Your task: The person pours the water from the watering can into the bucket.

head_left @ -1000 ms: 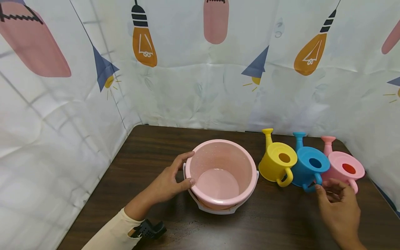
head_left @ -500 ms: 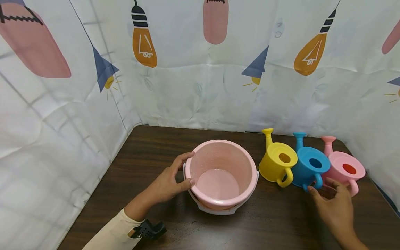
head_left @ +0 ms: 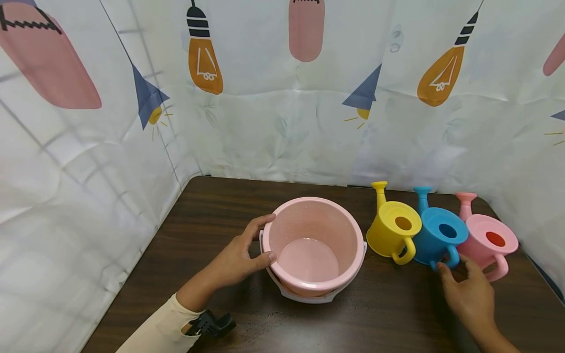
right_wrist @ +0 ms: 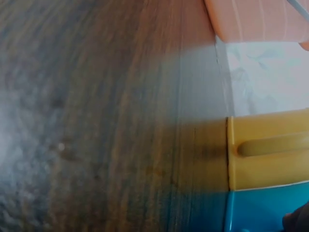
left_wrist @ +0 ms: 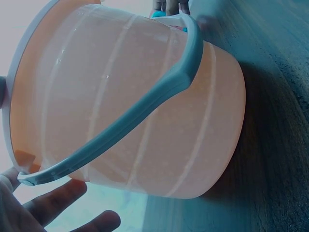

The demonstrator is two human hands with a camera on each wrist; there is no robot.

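A pink bucket [head_left: 315, 289] with a pale bail handle [left_wrist: 145, 108] stands upright on the dark table, a little water-like shine inside. My left hand [head_left: 240, 257] grips its rim at the left, thumb at the front and fingers round the outer side. To the right stand a yellow watering can [head_left: 384, 235], a blue watering can [head_left: 434, 233] and a pink watering can [head_left: 478, 240] in a close row, spouts toward the back. My right hand [head_left: 470, 294] pinches the lower part of the blue can's handle [head_left: 452, 256]; its fingertips are partly hidden behind the handle.
The wood-grain table [head_left: 212, 211] meets a printed white curtain [head_left: 265, 132] at the back and left. Small wet specks [head_left: 260, 326] lie on the table in front of the bucket. A dark strapped device [head_left: 212, 323] sits on my left wrist.
My right hand has moved left, from in front of the pink can's handle to the blue can's handle. The left hand and the bucket have stayed put.
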